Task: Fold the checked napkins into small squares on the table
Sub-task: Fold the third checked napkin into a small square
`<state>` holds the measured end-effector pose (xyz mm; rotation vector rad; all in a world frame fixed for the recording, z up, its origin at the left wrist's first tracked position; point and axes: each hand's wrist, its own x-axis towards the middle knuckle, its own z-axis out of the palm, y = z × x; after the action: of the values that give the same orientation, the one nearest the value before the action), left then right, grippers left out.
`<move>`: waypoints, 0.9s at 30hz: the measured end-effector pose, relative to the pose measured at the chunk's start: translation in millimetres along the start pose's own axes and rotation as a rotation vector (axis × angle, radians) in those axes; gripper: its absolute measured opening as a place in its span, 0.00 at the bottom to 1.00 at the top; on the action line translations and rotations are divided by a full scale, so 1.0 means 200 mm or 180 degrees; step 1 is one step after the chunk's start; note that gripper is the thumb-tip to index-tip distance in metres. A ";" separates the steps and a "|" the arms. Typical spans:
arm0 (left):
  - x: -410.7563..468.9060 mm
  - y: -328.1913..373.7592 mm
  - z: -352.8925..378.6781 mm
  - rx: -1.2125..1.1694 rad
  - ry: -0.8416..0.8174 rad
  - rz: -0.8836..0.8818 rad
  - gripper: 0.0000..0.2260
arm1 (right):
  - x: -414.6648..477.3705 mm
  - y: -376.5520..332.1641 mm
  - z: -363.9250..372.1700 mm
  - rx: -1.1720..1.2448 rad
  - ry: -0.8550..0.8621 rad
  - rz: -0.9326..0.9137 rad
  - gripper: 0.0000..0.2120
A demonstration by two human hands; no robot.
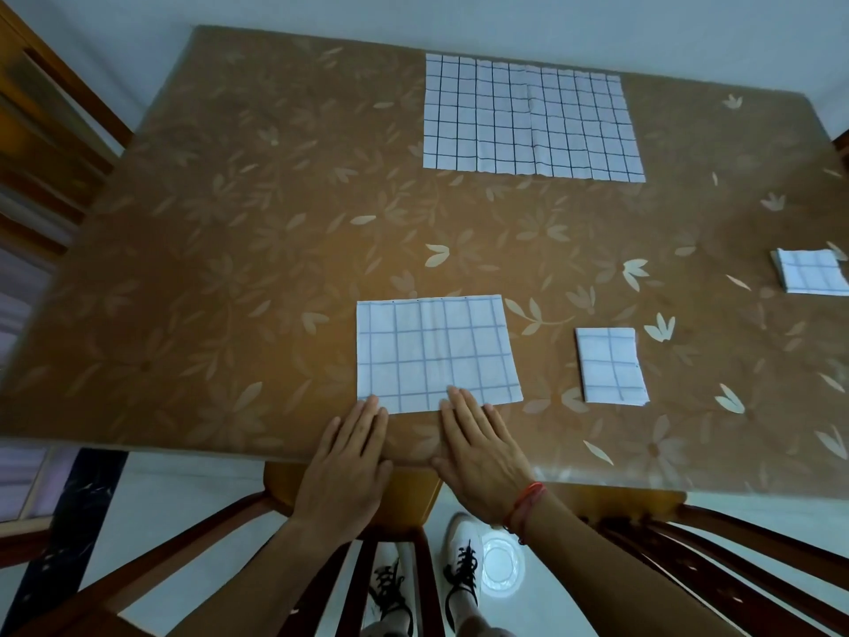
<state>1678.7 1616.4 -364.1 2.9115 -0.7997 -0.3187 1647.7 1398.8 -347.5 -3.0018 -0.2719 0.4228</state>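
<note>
A half-folded checked napkin (436, 351) lies flat as a wide rectangle near the table's front edge. My left hand (349, 462) lies flat with straight fingers, its fingertips touching the napkin's near left corner. My right hand (482, 452) is flat too, fingertips resting on the napkin's near edge at the middle. A small folded napkin square (611, 365) sits to the right of it. Another folded square (811, 277) lies at the far right edge of view. A large unfolded checked napkin (530, 119) is spread out at the back of the table.
The table (206, 291) has a brown leaf-patterned cover. Wooden chairs stand at the left (41, 144) and below the front edge (349, 494). My shoes (464, 567) show on the white floor under the table.
</note>
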 end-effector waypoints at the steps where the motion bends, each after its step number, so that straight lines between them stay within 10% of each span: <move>1: 0.00 0.00 0.00 -0.0014 -0.0005 -0.0009 0.26 | -0.02 0.03 0.00 -0.0028 -0.0006 0.0082 0.33; 14: 0.01 -0.01 0.00 -0.0072 -0.0012 -0.0067 0.25 | -0.12 0.20 -0.02 0.0055 -0.0112 0.0630 0.36; 27: 0.01 -0.01 0.00 -0.0378 -0.0044 -0.0093 0.26 | 0.23 0.32 -0.37 0.2980 0.0395 0.2498 0.16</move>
<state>1681.8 1616.6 -363.9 2.8155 -0.7149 -0.3761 1722.4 1339.9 -296.2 -2.0604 0.8835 0.2829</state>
